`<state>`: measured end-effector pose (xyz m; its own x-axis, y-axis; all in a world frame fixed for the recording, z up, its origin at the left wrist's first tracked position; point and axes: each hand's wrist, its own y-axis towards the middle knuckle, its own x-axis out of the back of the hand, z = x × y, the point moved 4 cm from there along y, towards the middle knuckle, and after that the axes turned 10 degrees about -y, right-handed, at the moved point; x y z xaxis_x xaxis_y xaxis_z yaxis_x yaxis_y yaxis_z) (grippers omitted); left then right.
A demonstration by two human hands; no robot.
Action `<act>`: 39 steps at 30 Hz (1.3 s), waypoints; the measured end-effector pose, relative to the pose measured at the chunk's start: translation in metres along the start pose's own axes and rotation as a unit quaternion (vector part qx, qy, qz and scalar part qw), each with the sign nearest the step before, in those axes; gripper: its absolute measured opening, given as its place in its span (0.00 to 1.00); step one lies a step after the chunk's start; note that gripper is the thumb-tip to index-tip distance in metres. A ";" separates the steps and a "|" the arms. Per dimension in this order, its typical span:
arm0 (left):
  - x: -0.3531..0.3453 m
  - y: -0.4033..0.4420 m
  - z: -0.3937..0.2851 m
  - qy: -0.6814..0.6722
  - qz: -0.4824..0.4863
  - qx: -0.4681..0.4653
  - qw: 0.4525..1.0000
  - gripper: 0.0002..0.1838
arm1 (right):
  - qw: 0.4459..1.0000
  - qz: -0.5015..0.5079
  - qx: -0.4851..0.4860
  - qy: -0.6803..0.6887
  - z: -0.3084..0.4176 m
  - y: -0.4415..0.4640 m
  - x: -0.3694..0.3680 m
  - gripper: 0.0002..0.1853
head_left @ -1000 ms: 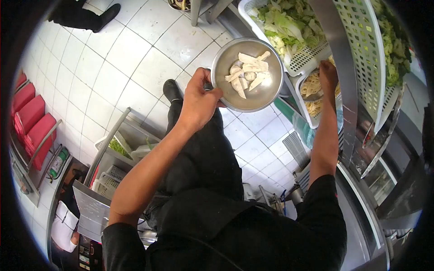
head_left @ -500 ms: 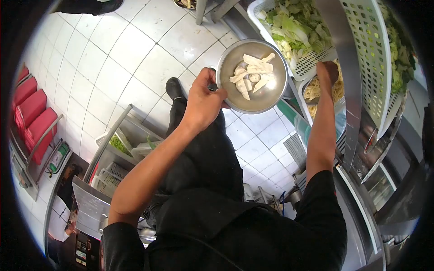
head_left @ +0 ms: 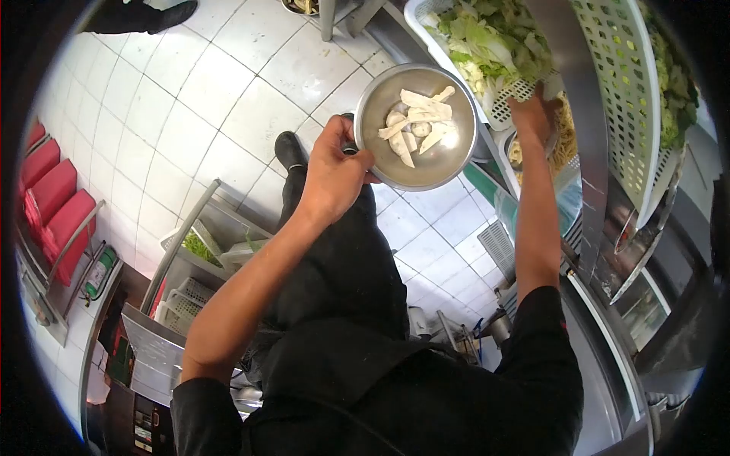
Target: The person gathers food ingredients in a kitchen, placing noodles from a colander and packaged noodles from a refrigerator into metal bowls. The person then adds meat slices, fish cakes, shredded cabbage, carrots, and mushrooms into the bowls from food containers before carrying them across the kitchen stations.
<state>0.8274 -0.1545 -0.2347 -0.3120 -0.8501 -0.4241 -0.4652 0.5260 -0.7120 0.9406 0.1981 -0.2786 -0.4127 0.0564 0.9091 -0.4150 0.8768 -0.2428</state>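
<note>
My left hand (head_left: 338,167) grips the rim of a round steel bowl (head_left: 449,163). Several pale slices and round pieces (head_left: 418,118) lie inside the bowl. My right hand (head_left: 534,118) is at the near edge of a white perforated basket (head_left: 502,110) of chopped leafy greens (head_left: 494,42), above a white tray that holds noodles (head_left: 564,140). A small steel bowl, partly hidden by my right hand and wrist, is in that tray. The fingers of my right hand reach down and are partly hidden, so what they hold cannot be made out.
Another white perforated basket (head_left: 620,91) with greens stands upright at the right, behind a steel post (head_left: 582,114). Red chairs (head_left: 61,205) stand at the far left. A metal rack with white baskets (head_left: 186,300) is left of my legs. Another person's shoe (head_left: 175,15) shows at top left.
My right hand has shifted left and slightly up from over the noodles to the edge of the greens basket. My left hand still holds the bowl. The person at lower left has moved mostly out of sight.
</note>
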 end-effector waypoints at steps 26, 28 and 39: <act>0.003 -0.003 0.005 0.012 0.004 -0.001 1.000 0.10 | 0.937 0.038 0.343 -0.059 -0.008 -0.005 -0.009 0.20; 0.006 -0.006 0.003 0.023 0.015 0.006 1.000 0.11 | 0.930 0.008 0.355 -0.089 -0.011 -0.011 -0.010 0.20; 0.004 -0.004 0.001 -0.003 0.017 0.004 1.000 0.11 | 0.937 -0.159 0.302 0.075 -0.053 0.010 -0.021 0.10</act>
<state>0.8286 -0.1599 -0.2339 -0.3233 -0.8320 -0.4509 -0.4474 0.5542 -0.7019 0.9882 0.2314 -0.2821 -0.0903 -0.0563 0.9943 -0.8998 0.4325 -0.0572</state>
